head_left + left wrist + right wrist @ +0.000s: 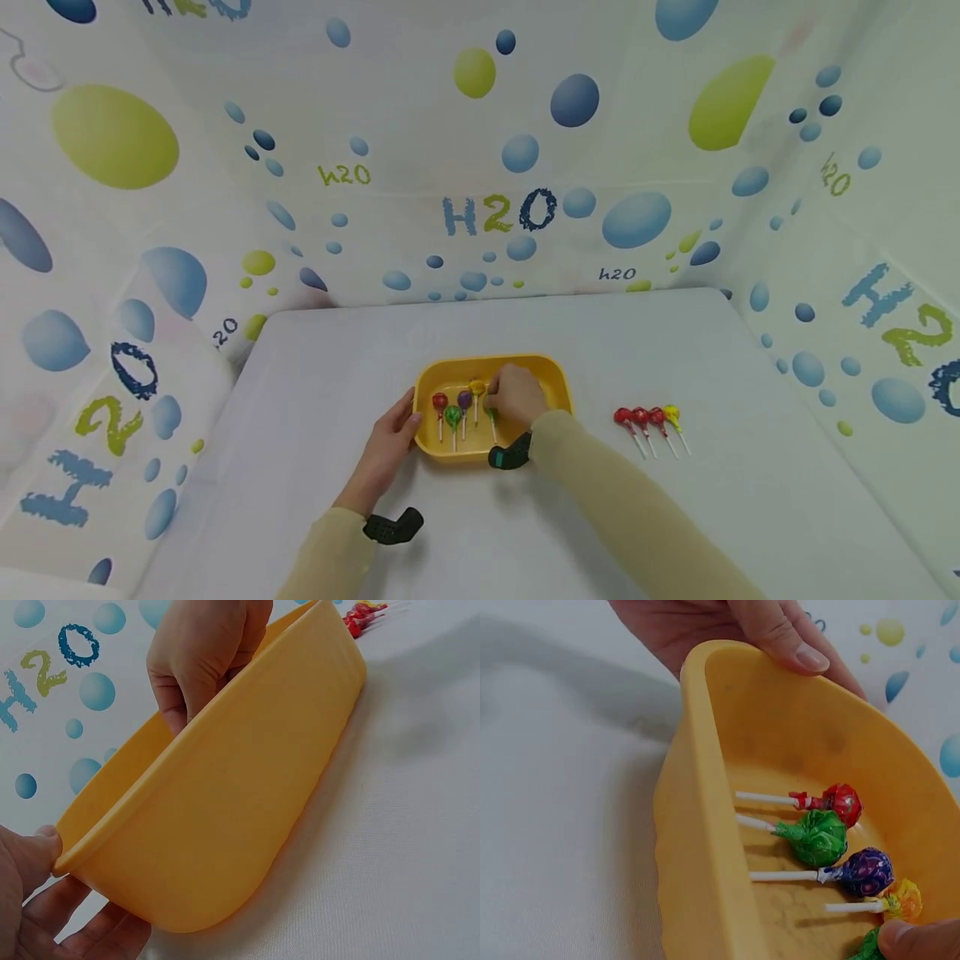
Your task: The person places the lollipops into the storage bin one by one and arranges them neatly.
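Observation:
My left hand (pixel 388 440) grips the left end of a yellow tray (pixel 450 457), thumb over the rim and fingers against the outer wall. Inside it lie a red lollipop (pixel 843 804), a green lollipop (pixel 819 838), a purple lollipop (pixel 868 871) and a yellow lollipop (pixel 902 901), side by side with white sticks pointing toward me. My right hand (pixel 517 395) reaches over the tray and pinches a second green lollipop (pixel 868 946) by its head, to the right of the yellow one. Its fingers cover most of that head.
To the right of the tray, several lollipops lie in a row on the white table (pixel 360 350): red lollipops (pixel 640 416) and a yellow lollipop (pixel 672 414) at the end. A white backdrop with printed spots (pixel 520 153) stands around the table's back and sides.

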